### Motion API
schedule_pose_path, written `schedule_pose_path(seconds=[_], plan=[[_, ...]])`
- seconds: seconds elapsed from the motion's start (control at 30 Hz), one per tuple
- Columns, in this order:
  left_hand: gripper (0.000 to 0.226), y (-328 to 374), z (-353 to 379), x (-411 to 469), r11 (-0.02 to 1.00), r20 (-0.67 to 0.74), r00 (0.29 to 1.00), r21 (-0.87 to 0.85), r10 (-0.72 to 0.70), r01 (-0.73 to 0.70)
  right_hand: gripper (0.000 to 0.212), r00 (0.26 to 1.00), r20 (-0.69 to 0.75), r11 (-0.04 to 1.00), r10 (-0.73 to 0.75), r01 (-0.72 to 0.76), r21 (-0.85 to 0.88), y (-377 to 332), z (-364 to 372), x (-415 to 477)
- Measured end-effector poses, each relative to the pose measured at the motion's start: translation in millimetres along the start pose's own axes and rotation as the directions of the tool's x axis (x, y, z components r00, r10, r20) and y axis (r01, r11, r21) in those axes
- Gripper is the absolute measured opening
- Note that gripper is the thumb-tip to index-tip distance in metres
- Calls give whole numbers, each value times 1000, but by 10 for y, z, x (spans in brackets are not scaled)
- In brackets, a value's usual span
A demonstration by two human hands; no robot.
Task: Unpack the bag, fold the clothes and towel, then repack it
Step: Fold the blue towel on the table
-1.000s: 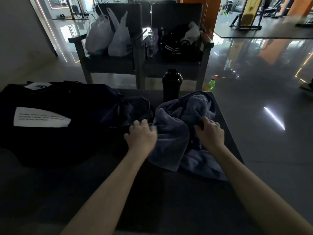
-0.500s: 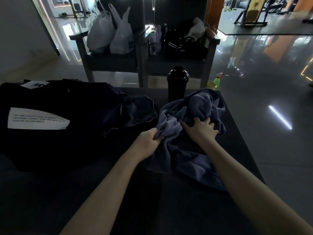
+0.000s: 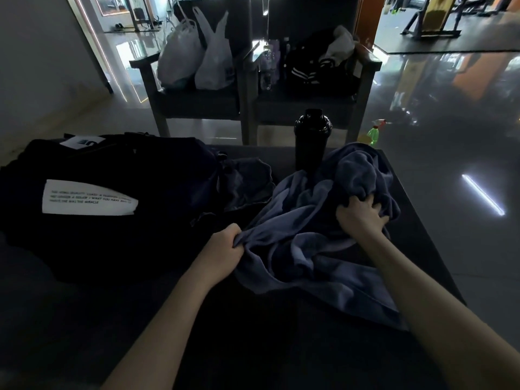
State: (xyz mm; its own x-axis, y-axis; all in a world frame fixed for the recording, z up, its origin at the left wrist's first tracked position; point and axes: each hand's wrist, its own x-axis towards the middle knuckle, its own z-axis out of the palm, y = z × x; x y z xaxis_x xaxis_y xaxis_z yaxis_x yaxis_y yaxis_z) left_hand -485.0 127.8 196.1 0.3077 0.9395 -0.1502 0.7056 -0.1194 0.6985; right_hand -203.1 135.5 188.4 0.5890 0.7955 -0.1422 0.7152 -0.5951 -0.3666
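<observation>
On a dark table [image 3: 416, 235] in a dimly lit room, a person works a crumpled blue-grey towel [image 3: 309, 249] that lies just right of the black bag [image 3: 112, 170]. The left hand [image 3: 225, 249] pinches a gathered edge at the towel's near-left, fingers curled tight round the cloth. The right hand [image 3: 361, 218] clutches a fistful of its bunched far-right part.

The towel's far folds lie against the foot of a black shaker bottle [image 3: 311, 136], which stands upright near the table's far edge. That looks the chief hazard, since a brisk pull or shake to spread the cloth could drag or tip the bottle, perhaps off the table. A second risk is the towel's near corner, which lies close to the table's right edge, where slack let go may slide floorward. The low light may also hide the true hems, so a fold could start crooked.

Counted: one towel, one bag, one dark garment [image 3: 247, 181] between bag and towel, one shaker bottle, two hands on the cloth. Behind them are two chairs [image 3: 197, 108], two white plastic bags [image 3: 197, 60] on the left one, and one green spray bottle [image 3: 372, 133] on the floor
</observation>
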Motion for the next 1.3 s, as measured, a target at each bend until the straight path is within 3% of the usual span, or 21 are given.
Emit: schedule_pose_path(seconds=[0.03, 0.07, 0.17, 0.23, 0.43, 0.5, 0.57, 0.63, 0.7, 0.77, 0.83, 1.0, 1.13, 1.23, 1.3], plan=[[13, -12, 33, -3, 1000, -1, 1000, 25, 15, -15, 65, 1000, 18, 997, 13, -15, 75, -59, 2, -29], [29, -16, 76, -1, 998, 1, 999, 48, 45, -45, 78, 999, 38, 994, 3, -7, 106, -118, 20, -76], [51, 0, 148, 31, 985, 10, 996, 145, 93, -93, 97, 990, 70, 987, -122, 128, -95, -172, 199, -192], [48, -10, 150, 51, 983, -5, 997, 165, 80, -78, 89, 979, 39, 961, -202, 206, -182, -70, 258, -143], [33, -50, 56, 120, 978, -168, 985, 195, -37, 70, 62, 940, -35, 920, -339, 323, -221, 277, 129, 270], [28, -85, -4, 111, 968, -221, 970, 202, -104, 150, 59, 937, -16, 924, -348, 340, -177, 382, 89, 358], [26, -101, -73, 63, 959, -228, 963, 207, -143, 192, 56, 951, -1, 922, -308, 299, -247, 394, 13, 361], [25, -80, -108, -3, 955, -205, 966, 217, -159, 204, 51, 961, -58, 917, -269, 237, -321, 295, -49, 202], [24, -51, -90, -63, 953, -182, 972, 234, -150, 191, 53, 953, -65, 939, -296, 277, -202, 163, -40, -90], [25, -19, -67, -122, 952, -164, 979, 258, -124, 164, 57, 910, 92, 894, -404, 414, -172, 118, 72, -408], [26, 13, -67, -197, 944, -156, 983, 299, -99, 142, 52, 870, 213, 825, -445, 491, -281, 227, 179, -578], [21, 53, -98, -419, 903, -111, 986, 400, -124, 159, 44, 902, 137, 785, -409, 425, -450, 465, -39, -501], [22, 142, -164, -563, 904, 104, 970, 395, -221, 163, 37, 919, 140, 738, -369, 382, -556, 535, -181, -562], [37, 254, -253, -541, 944, 318, 915, 290, -248, 155, 31, 921, 54, 777, -387, 357, -519, 486, -152, -666], [39, 309, -264, -408, 955, 280, 933, 255, -225, 154, 31, 908, -72, 858, -413, 361, -365, 344, -93, -764]])
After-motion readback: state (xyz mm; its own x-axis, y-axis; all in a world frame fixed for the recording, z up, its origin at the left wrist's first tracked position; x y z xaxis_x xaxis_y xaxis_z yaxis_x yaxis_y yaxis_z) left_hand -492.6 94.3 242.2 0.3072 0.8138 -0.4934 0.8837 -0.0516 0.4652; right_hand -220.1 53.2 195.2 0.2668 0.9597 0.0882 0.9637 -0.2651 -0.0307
